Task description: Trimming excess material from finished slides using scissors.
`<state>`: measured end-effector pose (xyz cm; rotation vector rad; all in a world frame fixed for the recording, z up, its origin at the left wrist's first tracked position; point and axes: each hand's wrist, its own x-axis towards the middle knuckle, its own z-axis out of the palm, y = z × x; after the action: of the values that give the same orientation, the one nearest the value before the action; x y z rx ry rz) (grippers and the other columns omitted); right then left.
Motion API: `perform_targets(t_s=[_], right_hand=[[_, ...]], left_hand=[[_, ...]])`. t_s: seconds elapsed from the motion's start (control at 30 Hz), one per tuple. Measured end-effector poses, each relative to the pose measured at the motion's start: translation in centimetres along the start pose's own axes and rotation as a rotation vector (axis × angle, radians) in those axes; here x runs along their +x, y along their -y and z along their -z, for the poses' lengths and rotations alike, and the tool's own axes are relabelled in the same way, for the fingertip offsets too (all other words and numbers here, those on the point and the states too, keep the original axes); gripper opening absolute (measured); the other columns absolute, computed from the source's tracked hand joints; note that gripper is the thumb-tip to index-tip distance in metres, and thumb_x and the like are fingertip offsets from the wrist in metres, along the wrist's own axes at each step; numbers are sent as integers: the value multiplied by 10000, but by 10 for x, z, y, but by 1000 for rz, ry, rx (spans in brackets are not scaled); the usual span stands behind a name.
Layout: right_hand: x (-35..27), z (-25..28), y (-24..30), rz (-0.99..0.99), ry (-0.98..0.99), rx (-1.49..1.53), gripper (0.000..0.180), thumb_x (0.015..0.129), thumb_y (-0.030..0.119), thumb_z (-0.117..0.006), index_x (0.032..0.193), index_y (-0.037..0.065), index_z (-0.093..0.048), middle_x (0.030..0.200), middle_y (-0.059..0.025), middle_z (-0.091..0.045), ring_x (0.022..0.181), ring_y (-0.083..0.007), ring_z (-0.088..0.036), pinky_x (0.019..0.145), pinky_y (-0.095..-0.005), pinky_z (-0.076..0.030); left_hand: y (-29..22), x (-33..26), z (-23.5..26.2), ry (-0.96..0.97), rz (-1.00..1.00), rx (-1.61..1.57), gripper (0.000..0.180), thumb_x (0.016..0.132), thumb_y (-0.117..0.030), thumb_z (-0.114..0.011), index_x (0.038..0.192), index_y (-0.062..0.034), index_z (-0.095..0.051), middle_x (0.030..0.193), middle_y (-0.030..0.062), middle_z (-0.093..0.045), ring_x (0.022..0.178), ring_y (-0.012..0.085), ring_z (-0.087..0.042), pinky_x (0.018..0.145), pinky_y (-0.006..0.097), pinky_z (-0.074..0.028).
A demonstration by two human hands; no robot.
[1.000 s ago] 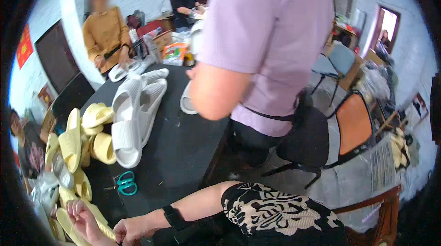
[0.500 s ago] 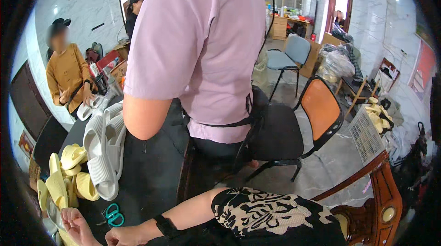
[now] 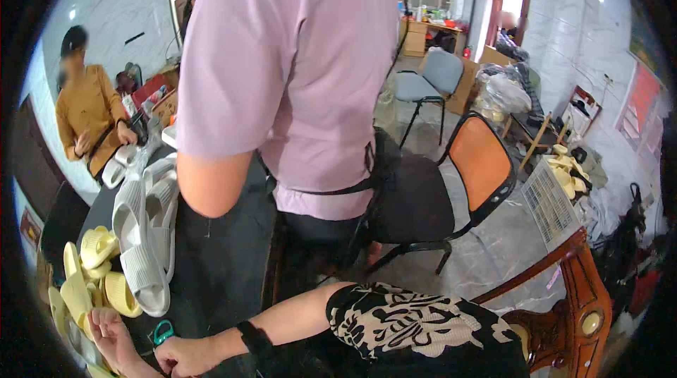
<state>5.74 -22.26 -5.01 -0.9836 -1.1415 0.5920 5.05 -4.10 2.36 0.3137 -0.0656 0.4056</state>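
Observation:
My left hand (image 3: pixel 113 336) is at the lower left, fingers curled inward, beside a heap of yellow slippers (image 3: pixel 76 286). What it may hold is hidden. My right hand (image 3: pixel 187 357), with a black band on its wrist, is closed to the right of it, knuckles up. The grip itself is out of sight. Teal-handled scissors (image 3: pixel 163 333) lie on the black table (image 3: pixel 211 265) just behind my right hand, which partly covers them. Grey ribbed slippers (image 3: pixel 144 269) lie in a row beyond the yellow ones.
A person in a pink shirt (image 3: pixel 317 82) stands close in front, at the table's right edge. Another in a mustard top (image 3: pixel 95 106) is at the far left. An orange-backed chair (image 3: pixel 479 170) stands to the right, a carved wooden chair (image 3: pixel 589 307) near my right arm.
The view has shifted, so the scene sits farther left. My right hand now covers part of the scissors. At the far left, the person in mustard has moved a hand off the pale slippers.

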Motion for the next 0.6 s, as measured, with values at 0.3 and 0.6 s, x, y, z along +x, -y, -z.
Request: perform_targets(t_s=[0.3, 0.6], right_hand=[[1, -13, 17, 50, 66, -182, 143, 718, 63, -653, 829, -6, -595, 789, -135, -615, 727, -228, -605, 645, -342, -475], [7, -31, 43, -177, 262, -12, 143, 795, -34, -645, 890, 24, -556, 767, 29, -537, 707, -32, -496, 614, -196, -418]], left_hand=[[-42, -19, 38, 205, -34, -90, 196, 870, -60, -480, 696, -103, -403, 654, 1, -392, 562, 131, -384, 710, 349, -350], [-55, -57, -10, 146, -164, -269, 126, 784, -79, -494, 706, -81, -395, 637, -4, -365, 609, 137, -371, 656, 308, -331]])
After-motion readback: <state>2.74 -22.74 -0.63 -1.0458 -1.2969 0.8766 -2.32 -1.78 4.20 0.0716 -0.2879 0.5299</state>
